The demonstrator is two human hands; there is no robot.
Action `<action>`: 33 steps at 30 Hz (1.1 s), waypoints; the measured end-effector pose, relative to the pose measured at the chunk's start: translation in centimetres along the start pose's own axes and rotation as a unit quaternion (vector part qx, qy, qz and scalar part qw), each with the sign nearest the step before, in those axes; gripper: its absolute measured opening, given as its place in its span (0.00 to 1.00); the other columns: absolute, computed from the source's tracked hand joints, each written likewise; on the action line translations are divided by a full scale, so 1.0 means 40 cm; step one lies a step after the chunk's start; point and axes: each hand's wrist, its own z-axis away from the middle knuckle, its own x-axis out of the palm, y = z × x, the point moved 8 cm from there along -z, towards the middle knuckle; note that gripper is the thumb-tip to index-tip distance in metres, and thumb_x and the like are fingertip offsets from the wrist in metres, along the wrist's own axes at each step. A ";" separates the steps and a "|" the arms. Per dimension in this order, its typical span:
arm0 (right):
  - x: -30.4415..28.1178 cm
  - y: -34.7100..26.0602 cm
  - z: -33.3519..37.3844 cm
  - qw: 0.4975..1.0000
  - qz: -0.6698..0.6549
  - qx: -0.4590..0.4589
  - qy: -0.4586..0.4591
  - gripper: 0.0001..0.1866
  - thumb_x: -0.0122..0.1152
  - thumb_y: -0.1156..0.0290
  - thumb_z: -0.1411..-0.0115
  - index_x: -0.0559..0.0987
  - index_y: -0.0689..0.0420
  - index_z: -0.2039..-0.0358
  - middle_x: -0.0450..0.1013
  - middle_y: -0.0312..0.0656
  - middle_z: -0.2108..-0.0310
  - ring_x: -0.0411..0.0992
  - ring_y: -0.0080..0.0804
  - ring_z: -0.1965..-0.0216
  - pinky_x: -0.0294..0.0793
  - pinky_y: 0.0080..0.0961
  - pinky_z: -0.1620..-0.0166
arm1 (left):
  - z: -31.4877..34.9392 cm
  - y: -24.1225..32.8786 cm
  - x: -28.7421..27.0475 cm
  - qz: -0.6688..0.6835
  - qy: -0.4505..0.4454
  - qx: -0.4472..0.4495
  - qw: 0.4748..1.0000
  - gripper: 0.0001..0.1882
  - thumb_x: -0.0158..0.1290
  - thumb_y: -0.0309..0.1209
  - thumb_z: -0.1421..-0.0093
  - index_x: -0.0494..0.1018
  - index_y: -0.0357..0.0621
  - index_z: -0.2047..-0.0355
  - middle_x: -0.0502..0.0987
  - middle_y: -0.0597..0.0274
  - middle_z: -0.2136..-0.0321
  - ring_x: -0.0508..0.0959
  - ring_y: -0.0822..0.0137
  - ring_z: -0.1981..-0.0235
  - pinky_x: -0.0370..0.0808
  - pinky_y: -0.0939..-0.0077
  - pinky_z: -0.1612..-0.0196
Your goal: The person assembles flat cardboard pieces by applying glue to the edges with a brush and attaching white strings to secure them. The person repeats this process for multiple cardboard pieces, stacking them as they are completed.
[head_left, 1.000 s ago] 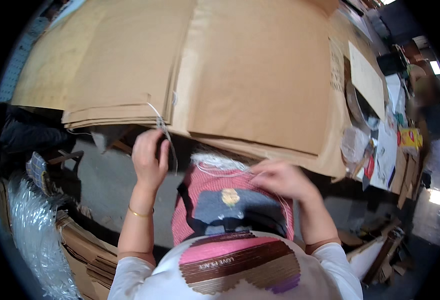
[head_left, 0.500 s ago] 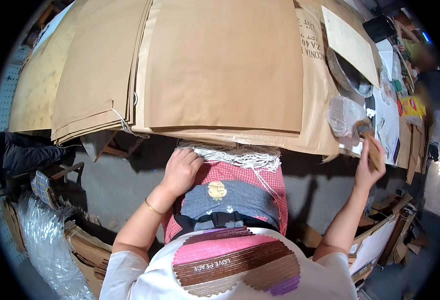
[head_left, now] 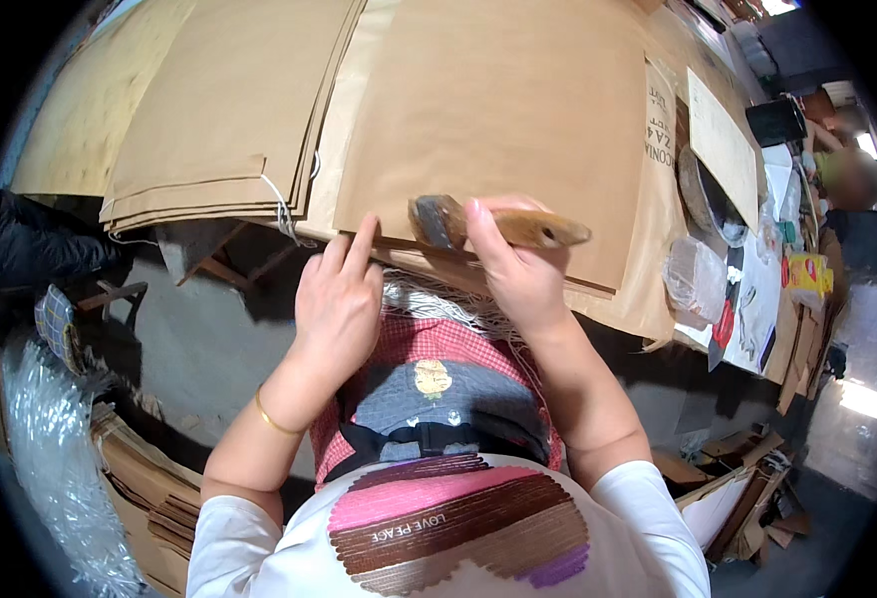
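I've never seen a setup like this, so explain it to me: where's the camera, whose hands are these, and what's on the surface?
There's no robot here. It's a person's own bare hands, seen from a wide fisheye camera on their head, looking down. That lens bends straight edges near the rim.

The right hand grips a wooden-handled brush. The left hand is by the near edge of a large brown sheet, with nothing visibly held.

To the left is a stack of brown sheets with a white cord at its corner. To the right are a pale board and a clear-wrapped block. White strings are bunched at the lap.
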 end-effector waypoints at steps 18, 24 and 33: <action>-0.302 0.060 -0.006 0.851 0.521 -0.013 0.070 0.15 0.58 0.65 0.48 0.75 0.62 0.85 0.72 0.52 0.83 0.72 0.51 0.80 0.72 0.42 0.73 | -0.049 0.027 0.083 -0.046 -0.074 0.001 0.996 0.03 0.52 0.18 0.62 0.72 0.33 0.83 0.69 0.38 0.46 0.73 0.56 0.63 0.73 0.70 0.57; -0.306 -0.025 0.045 0.979 0.088 0.016 0.183 0.09 0.65 0.75 0.44 0.78 0.63 0.80 0.74 0.32 0.81 0.71 0.15 0.79 0.69 0.18 0.77 | -0.035 0.020 0.090 -0.047 -0.074 0.006 0.996 0.02 0.50 0.19 0.58 0.71 0.31 0.83 0.68 0.36 0.45 0.73 0.52 0.64 0.73 0.68 0.57; -0.112 0.043 0.050 0.990 0.105 -0.051 0.083 0.04 0.62 0.72 0.49 0.76 0.55 0.73 0.74 0.43 0.81 0.75 0.42 0.78 0.74 0.31 0.72 | -0.045 0.029 0.096 -0.071 -0.100 -0.004 0.992 0.04 0.52 0.19 0.62 0.73 0.32 0.81 0.68 0.35 0.46 0.73 0.53 0.64 0.73 0.69 0.59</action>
